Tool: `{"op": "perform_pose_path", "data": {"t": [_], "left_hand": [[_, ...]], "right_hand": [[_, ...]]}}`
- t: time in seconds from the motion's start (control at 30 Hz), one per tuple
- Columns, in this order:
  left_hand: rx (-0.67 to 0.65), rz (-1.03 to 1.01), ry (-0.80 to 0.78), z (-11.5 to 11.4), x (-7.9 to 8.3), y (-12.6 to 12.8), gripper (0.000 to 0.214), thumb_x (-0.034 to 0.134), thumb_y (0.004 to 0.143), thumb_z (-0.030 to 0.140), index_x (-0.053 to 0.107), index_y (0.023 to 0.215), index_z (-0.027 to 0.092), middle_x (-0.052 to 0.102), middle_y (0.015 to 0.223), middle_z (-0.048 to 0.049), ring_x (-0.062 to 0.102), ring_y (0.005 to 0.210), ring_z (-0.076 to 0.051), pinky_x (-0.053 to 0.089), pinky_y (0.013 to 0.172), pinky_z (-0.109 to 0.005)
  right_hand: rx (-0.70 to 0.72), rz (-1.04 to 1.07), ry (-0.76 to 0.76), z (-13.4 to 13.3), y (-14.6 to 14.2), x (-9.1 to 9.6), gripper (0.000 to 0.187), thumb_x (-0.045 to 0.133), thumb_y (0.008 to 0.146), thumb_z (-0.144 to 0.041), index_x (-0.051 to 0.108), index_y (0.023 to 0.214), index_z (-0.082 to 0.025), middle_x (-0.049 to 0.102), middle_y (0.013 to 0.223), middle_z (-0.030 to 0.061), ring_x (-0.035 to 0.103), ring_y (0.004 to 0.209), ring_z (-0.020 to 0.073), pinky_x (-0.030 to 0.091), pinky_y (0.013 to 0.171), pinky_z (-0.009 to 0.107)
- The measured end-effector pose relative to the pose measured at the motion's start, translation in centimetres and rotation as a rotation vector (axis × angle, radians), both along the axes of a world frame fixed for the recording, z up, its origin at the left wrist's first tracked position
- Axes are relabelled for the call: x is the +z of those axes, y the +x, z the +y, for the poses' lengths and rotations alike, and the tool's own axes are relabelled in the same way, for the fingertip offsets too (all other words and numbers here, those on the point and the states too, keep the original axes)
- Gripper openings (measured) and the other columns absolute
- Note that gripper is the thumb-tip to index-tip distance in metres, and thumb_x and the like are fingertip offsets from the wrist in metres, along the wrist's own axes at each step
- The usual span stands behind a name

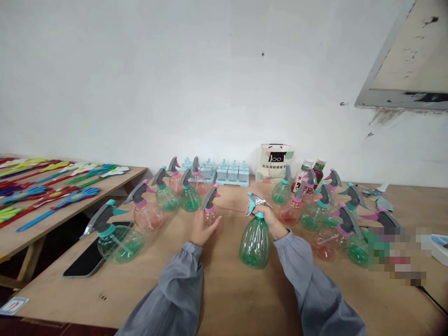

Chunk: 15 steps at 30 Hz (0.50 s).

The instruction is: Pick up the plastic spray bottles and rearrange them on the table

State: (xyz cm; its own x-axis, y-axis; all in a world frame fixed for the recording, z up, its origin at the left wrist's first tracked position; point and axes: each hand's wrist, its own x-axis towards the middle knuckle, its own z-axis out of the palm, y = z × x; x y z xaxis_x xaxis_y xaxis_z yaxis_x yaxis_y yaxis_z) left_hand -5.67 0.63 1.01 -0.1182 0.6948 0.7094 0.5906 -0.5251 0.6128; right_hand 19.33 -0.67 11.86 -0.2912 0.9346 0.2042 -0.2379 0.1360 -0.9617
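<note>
In the middle of the head view, my right hand [265, 213] grips a green spray bottle [255, 245] by its neck and trigger head. That bottle is clear green with a teal collar and nozzle. My left hand [203, 228] is at a pink spray bottle [211, 213] with a grey and pink head, thumb spread to the right and the other fingers mostly hidden. I cannot see whether those fingers close round it. Left of my hands stand more bottles, among them a green spray bottle [122, 243] and a pink spray bottle [149, 217].
Several more spray bottles, including a pink one [325, 245], stand on the right. Behind are pale blue ice-pop moulds [233, 175], a printed paper bag [275, 163] and sauce bottles [319, 170]. A phone [86, 261] lies at left. Colourful hand clappers [75, 200] cover another table.
</note>
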Motion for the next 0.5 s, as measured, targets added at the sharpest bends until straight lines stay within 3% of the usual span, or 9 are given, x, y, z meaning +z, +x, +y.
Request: {"op": "perform_pose_path", "data": {"t": [0.2, 0.37, 0.5], "left_hand": [[-0.002, -0.014, 0.005, -0.03, 0.13, 0.13, 0.042, 0.073, 0.079, 0.046, 0.06, 0.11, 0.021, 0.066, 0.099, -0.008, 0.065, 0.102, -0.028, 0.053, 0.093, -0.047], [-0.014, -0.012, -0.007, -0.06, 0.15, 0.11, 0.045, 0.071, 0.08, 0.046, 0.059, 0.115, 0.021, 0.066, 0.102, -0.0083, 0.065, 0.102, -0.027, 0.052, 0.093, -0.046], [-0.009, -0.015, -0.012, -0.14, 0.2, 0.16, 0.045, 0.072, 0.079, 0.046, 0.06, 0.115, 0.021, 0.066, 0.101, -0.0077, 0.065, 0.101, -0.026, 0.052, 0.092, -0.045]], "right_hand": [[0.079, 0.018, 0.039, -0.41, -0.2, -0.12, 0.023, 0.059, 0.056, -0.025, 0.073, 0.074, -0.022, 0.074, 0.08, 0.0042, 0.065, 0.083, 0.022, 0.046, 0.074, 0.032], [-0.079, 0.064, -0.054, 0.4, -0.08, -0.63, 0.013, 0.056, 0.052, -0.029, 0.065, 0.057, -0.022, 0.071, 0.069, 0.0041, 0.06, 0.068, 0.0188, 0.042, 0.062, 0.03], [-0.043, 0.048, -0.056, 0.36, 0.07, -0.44, 0.014, 0.057, 0.051, -0.028, 0.066, 0.059, -0.021, 0.071, 0.071, 0.0042, 0.059, 0.068, 0.0188, 0.043, 0.062, 0.03]]}}
